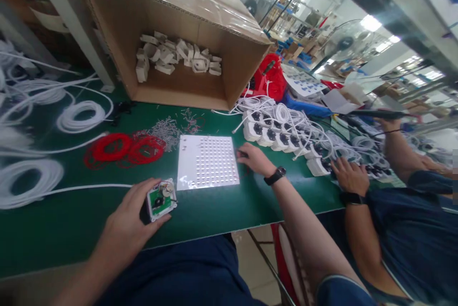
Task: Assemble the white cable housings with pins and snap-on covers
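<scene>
My left hand point(130, 213) is wrapped around a small white square housing with a green circuit board point(158, 205) inside, its open side facing up. A white cable point(96, 186) runs to it from the left. My right hand point(258, 159) is beside the right edge of a white sheet point(186, 165) that carries rows of small pale pieces. Its fingers are pinched together around something small and dark that I cannot make out. Behind the sheet lie a pile of loose screws point(166, 127) and coils of thin red wire point(113, 147).
A cardboard box point(182, 94) on its side holds white plastic parts point(166, 56). Coiled white cables point(80, 116) lie at left. Rows of white housings point(268, 137) with cables stand at right. A co-worker's hand point(350, 176) is close beside them on the green table point(214, 213).
</scene>
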### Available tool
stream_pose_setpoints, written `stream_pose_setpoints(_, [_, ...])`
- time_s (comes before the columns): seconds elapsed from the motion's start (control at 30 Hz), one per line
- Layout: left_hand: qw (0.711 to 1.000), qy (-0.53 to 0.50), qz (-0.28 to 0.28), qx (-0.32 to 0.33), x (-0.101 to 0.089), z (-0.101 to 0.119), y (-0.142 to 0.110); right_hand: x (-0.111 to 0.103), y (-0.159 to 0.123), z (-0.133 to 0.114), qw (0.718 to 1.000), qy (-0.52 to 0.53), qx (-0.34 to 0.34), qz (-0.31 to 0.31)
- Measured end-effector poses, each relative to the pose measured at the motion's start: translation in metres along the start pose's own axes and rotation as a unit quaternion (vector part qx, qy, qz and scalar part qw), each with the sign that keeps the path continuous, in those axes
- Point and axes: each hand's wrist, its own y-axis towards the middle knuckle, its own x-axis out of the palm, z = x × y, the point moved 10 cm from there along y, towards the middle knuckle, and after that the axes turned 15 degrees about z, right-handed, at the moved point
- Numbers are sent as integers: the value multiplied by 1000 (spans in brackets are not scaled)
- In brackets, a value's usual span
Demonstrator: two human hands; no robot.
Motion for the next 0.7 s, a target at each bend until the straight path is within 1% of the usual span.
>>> stream_pose_setpoints(0.07, [999, -38, 1, -28, -1, -3, 0, 4, 2, -3, 1000, -6, -11, -2])
stream_pose_setpoints(0.13, [995, -82, 15, -54, -4, -5, -1, 3, 1, -7, 1000, -17, -18, 11])
stream_pose_setpoints(0.17, [992, -105, 23, -66, -5, -5, -1, -2, -1, -10, 999, -23, -18, 25])
stream_pose_setpoints(0.23, [983, -154, 33, -91, -7, -8, -2, -20, -5, -23, 997, -33, -16, 68])
stream_pose_setpoints(0.3, [974, -197, 34, -110, -7, -9, -2, -48, -11, -47, 992, -41, -22, 117])
stream_pose_setpoints(0.37, [972, -206, 26, -108, -8, -8, -2, -76, -18, -84, 987, -37, -41, 149])
stream_pose_setpoints(0.43, [979, -187, 19, -84, -10, -4, 0, -95, -27, -125, 985, -3, -63, 158])
stream_pose_setpoints(0.47, [981, -180, 20, -72, -11, -3, 0, -98, -30, -145, 986, 30, -70, 148])
stream_pose_setpoints(0.5, [981, -182, 28, -66, -13, -2, 0, -93, -34, -163, 988, 72, -72, 119])
stream_pose_setpoints(0.53, [978, -193, 39, -66, -14, -3, 0, -82, -36, -178, 988, 117, -69, 78])
stream_pose_setpoints(0.6, [968, -231, 70, -66, -17, -6, -2, -48, -39, -200, 980, 192, -48, -8])
stream_pose_setpoints(0.63, [963, -249, 87, -61, -18, -7, -4, -31, -38, -206, 975, 216, -33, -34])
stream_pose_setpoints(0.67, [959, -259, 101, -47, -20, -6, -5, -15, -35, -208, 972, 231, -19, -42])
stream_pose_setpoints(0.7, [959, -259, 112, -27, -23, -4, -6, -3, -30, -209, 970, 239, -8, -35])
